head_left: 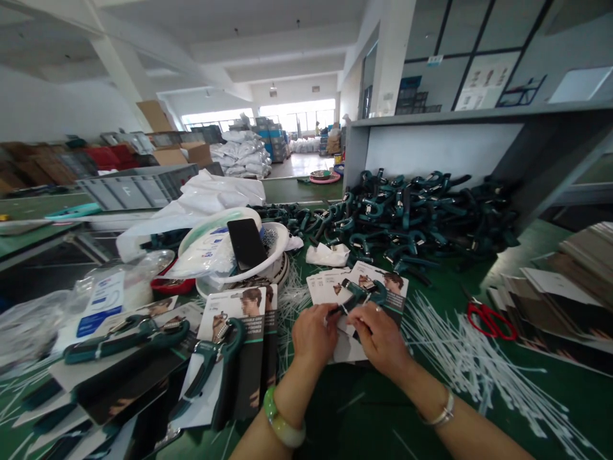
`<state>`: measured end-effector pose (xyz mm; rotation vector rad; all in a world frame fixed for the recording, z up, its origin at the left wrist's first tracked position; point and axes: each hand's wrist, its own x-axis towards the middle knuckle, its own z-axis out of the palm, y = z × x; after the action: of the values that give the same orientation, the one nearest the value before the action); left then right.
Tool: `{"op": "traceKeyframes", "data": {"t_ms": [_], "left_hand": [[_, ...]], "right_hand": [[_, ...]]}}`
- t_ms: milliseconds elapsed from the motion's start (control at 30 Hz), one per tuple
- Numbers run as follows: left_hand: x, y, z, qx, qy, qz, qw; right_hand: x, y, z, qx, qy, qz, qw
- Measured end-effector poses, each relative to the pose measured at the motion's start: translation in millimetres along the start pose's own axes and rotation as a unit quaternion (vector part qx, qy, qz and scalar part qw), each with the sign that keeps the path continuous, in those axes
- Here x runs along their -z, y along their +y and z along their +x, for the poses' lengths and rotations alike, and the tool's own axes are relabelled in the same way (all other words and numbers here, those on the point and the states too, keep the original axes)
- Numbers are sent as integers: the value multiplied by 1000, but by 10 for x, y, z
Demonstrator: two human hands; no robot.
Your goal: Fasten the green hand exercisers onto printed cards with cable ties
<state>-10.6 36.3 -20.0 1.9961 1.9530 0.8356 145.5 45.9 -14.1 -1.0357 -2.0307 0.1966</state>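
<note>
A dark green hand grip strengthener (364,291) lies on a printed backing card (396,284), in front of me. My left hand (313,335) is closed around the end of its handles on the left side. Close beside it, my right hand (382,337) has its fingers pinched together over the handles. What the right fingers hold is too small to make out. More printed cards (325,284) lie under and behind the grip strengthener. A spread pile of white cable ties (483,364) lies to the right of my right hand.
Carded grip strengtheners (215,358) are stacked at left. A heap of loose grip strengtheners (416,211) fills the back right. Red-handled scissors (491,319) lie near stacked cards (565,300) at right. A phone (246,244) rests on a white basin (275,252).
</note>
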Motion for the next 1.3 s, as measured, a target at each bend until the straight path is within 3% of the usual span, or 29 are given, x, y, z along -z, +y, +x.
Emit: {"op": "traceKeyframes", "data": {"t_ms": [233,433,633,733,800,867,900,933,1000,1033,1133,1200,1300], "left_hand": [[81,62,-17,14,-11,11,1000],[19,165,106,53,-54,-16,997],[23,158,99,59,-55,-9,997],[41,162,75,43,-51,-3,998],[40,166,57,38,-49,7,998],[29,165,37,33,-49,16,998],[21,163,28,31,-47,20,998],[13,161,19,28,-45,23,998],[0,162,7,27,-39,27,999],[-3,168,4,29,-35,28,999],[5,223,9,19,-13,14,1000],[13,290,24,-19,-3,6,1000],[4,400,70,-64,-33,15,997]], "right_hand": [[17,64,-176,66,-91,-60,992],[21,85,-169,34,-52,-38,997],[17,33,-231,42,-16,-28,999],[31,-33,-230,43,-38,-45,997],[149,12,-202,35,-59,-47,997],[410,193,-174,-20,-63,-75,995],[589,335,-169,-87,-43,-130,987],[785,502,-173,-175,-45,-211,961],[1169,862,-208,-335,-159,-333,867],[1328,1027,-237,-376,-190,-339,841],[1584,1371,-336,-418,-227,-327,817],[1613,1479,-382,-430,-229,-308,817],[1633,1554,-411,-450,-208,-269,826]]}}
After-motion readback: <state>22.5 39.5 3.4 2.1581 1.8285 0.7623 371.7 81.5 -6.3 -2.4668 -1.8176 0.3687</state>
